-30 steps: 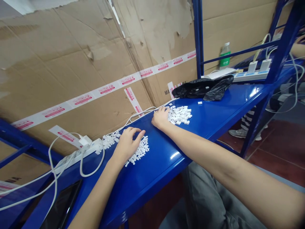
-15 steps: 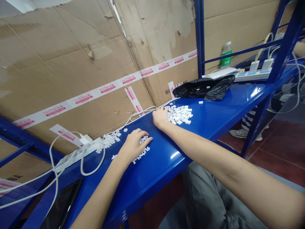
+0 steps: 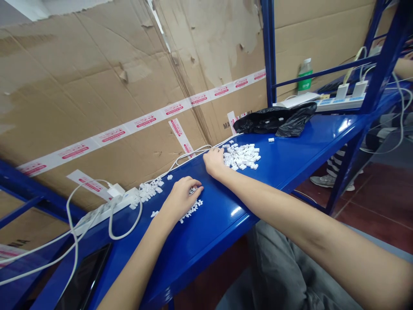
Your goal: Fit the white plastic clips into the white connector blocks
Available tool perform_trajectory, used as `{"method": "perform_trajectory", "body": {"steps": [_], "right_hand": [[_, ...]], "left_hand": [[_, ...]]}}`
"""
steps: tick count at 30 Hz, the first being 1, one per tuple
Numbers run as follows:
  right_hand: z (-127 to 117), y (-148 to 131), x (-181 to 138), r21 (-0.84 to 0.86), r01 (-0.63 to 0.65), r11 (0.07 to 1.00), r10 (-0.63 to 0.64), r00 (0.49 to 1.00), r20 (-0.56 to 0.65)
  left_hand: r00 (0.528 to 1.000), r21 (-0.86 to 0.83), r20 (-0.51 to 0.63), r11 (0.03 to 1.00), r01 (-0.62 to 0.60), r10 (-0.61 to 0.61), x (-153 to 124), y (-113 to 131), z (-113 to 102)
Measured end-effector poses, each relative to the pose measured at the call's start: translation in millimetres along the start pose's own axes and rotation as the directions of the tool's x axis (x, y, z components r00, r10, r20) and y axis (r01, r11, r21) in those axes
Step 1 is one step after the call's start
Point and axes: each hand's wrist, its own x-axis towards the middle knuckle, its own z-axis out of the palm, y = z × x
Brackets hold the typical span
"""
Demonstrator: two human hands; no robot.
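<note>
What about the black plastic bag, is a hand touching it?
No, the left hand is over one pile of white pieces and the right hand beside another, both apart from the bag.

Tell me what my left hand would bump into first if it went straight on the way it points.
Most likely your right hand, across a strip of blue tabletop from your left hand. Depth is hard to judge in this single view, so it might just pass beside it.

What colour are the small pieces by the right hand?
The small pieces are white, in the head view.
</note>
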Motion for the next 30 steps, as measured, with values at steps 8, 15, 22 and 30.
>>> {"method": "perform_trajectory", "body": {"steps": [8,15,22,30], "right_hand": [[0.4,-0.1,1.7,0.054,0.054,0.997,-0.055,0.998,0.017],[-8.4,0.9,-0.3,0.11,0.114,0.987,-0.113,0.994,-0.01],[-16.6,-4.3,-5.0,0.311,0.181,0.933,-0.198,0.98,0.022],[-15.0,-13.6,-8.9,0.587,0.175,0.791,-0.266,0.961,0.073]], "left_hand": [[1.0,0.003,-0.008,1.0,0.006,-0.005,0.7,1.7,-1.4],[0.999,-0.098,-0.041,0.995,-0.015,0.011,1.0,4.2,-2.3],[0.989,-0.158,-0.138,0.985,-0.073,0.051,0.4,3.0,-1.5],[0.952,-0.147,-0.303,0.985,-0.089,0.041,1.8,2.2,-6.7]]}}
